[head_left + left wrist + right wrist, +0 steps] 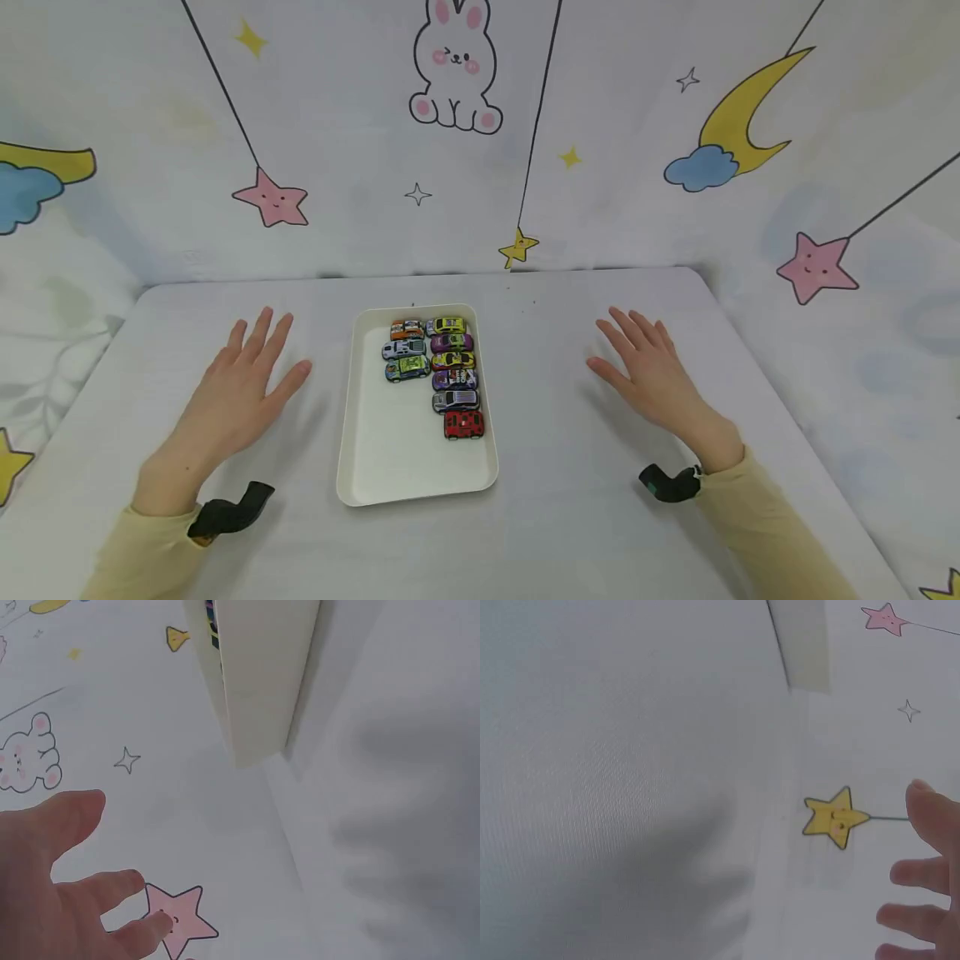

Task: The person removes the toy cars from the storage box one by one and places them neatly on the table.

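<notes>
A white rectangular tray (386, 467) lies on the table between my two hands. Inside it, several small toy cars stand in two columns toward the right and back. A red toy car (463, 425) is the front one of the right column; a green toy car (407, 368) ends the shorter left column. My left hand (243, 379) hovers left of the tray, fingers spread, holding nothing. To the tray's right, my right hand (648, 367) is likewise spread and holds nothing. Both wrist views show part of the tray's outer wall (262, 682) apart from the fingers.
A white cloth covers the table (555, 517). Behind it rises a white backdrop (360, 125) printed with a rabbit, stars and moons. Each wrist carries a black strap-like piece, one at the left cuff (232, 510) and one at the right (670, 483).
</notes>
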A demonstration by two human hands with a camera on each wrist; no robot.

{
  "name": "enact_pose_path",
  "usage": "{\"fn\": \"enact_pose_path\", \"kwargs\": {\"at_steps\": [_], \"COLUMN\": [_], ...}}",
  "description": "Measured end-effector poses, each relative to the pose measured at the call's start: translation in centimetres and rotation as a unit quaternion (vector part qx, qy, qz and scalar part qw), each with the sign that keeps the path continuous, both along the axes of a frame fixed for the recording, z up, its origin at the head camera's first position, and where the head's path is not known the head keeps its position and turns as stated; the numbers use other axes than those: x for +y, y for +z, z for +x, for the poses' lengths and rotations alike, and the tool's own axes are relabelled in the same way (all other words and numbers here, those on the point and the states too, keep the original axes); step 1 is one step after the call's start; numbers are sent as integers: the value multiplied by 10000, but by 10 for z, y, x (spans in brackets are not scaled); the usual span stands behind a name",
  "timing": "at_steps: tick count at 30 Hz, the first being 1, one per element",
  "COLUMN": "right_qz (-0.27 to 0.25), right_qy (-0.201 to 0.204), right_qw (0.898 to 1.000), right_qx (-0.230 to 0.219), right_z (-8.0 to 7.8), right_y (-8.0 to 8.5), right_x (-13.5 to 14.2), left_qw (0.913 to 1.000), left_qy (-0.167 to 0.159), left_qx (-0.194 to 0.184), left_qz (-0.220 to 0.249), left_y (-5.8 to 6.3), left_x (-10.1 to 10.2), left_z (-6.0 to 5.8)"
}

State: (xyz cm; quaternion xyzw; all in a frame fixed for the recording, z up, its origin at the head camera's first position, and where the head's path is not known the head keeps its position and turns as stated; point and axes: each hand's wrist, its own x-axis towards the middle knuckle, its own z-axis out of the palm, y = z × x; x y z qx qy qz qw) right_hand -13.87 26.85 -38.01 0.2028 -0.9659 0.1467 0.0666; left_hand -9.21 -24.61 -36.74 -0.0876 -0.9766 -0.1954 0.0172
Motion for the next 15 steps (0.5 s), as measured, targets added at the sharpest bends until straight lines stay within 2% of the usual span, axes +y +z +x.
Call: {"fn": "enact_pose_path", "kwargs": {"at_steps": [5,11,15], "right_qz": [-83,-155,-249], "right_qy": [158,508,798], "right_qw": [9998,9986,9965], "right_qx": [21,35,-5], "right_z": [0,4,9], "right_y": [-3,-8,-9], "right_x": [-10,-30,-46], "left_qw": [9963,9810,9731], "left_qy": [-108,-299,-357], "left_qx": [-483,-1083,-1300], "left_qz": [704,1582,1870], "left_y": [0,-2,-6], "left_x": [7,17,23], "left_z": [1,-1,-3]}}
